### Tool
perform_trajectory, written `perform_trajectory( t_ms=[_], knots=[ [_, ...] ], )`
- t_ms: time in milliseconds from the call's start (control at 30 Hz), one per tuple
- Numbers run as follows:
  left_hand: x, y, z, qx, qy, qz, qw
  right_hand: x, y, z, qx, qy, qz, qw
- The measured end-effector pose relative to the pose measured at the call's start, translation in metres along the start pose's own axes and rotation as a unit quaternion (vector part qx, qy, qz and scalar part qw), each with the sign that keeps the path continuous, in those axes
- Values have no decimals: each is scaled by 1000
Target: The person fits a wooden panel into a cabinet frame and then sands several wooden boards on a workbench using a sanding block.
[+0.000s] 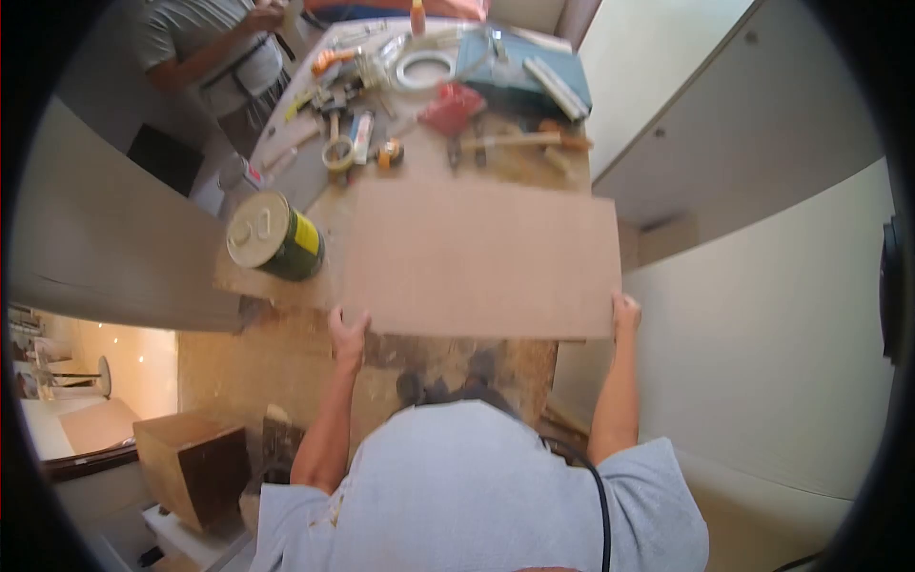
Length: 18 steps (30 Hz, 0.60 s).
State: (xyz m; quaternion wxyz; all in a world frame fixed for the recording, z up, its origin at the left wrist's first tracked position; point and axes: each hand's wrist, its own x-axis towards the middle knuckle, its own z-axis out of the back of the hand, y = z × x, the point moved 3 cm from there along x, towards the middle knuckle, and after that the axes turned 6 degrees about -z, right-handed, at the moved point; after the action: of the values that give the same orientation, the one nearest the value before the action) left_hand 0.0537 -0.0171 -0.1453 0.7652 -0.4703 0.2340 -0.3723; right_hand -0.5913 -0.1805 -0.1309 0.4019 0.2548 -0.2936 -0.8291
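A flat rectangular brown wooden board (481,257) lies across the front of the workbench, its long side towards me. My left hand (349,336) grips the near left corner, with thumb and fingers at the edge. At the near right corner, my right hand (625,311) is closed around the short edge, its fingertips partly hidden. To the left of the board stands a dark green metal can (276,238) with a yellow label and a lid on top.
Beyond the board, the workbench (324,205) carries a masking tape roll (337,153), a tape measure (389,153), a red packet (452,107), a teal case (524,71) and several tools. Another person (214,52) stands at far left. A wooden box (193,465) sits low on the left.
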Motion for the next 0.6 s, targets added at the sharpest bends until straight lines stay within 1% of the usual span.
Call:
perform_trajectory(
  t_ms=[67, 100, 133, 167, 200, 233, 300, 333, 400, 433, 467, 500, 533, 600],
  knots=[
    [9, 27, -5, -31, -20, 29, 999, -13, 3, 9, 38, -2, -2, 999],
    [9, 26, -7, -42, -24, 21, 999, -21, 10, 12, 59, 1, 2, 998],
    [9, 22, -5, -24, -4, 21, 999, -13, 7, 12, 64, -2, 11, 998],
    [13, 20, 1, -1, 16, 22, 1000, -6, 2, 8, 93, 8, -5, 996],
    [10, -3, 8, 42, 15, 23, 999, -2, -10, 3, 121, 21, -24, 992],
    [10, -4, 9, 41, 10, 21, 999, -4, -14, 3, 125, 23, -20, 992],
    [10, -4, 12, -14, 14, 32, 999, 4, -16, -1, 166, 33, -24, 985],
    [13, -3, 16, -16, 10, 31, 999, 8, -17, -3, 166, 34, -20, 985],
    [18, 2, 15, -166, 89, 105, 976, 12, -31, -4, 210, 56, -16, 976],
    [22, 17, 9, -164, 95, 101, 977, 14, -37, -4, 215, 51, -19, 975],
    [25, 28, 2, -69, 72, 8, 995, 17, -41, -7, 226, 67, -34, 971],
    [27, 23, 1, 24, 45, -84, 995, 19, -38, -7, 235, 84, -46, 967],
    [32, 23, 1, 21, 43, -88, 995, 20, -35, -5, 238, 82, -42, 967],
    [40, 25, 2, -30, 93, -6, 995, 18, -32, -1, 171, 77, -29, 982]
  ],
)
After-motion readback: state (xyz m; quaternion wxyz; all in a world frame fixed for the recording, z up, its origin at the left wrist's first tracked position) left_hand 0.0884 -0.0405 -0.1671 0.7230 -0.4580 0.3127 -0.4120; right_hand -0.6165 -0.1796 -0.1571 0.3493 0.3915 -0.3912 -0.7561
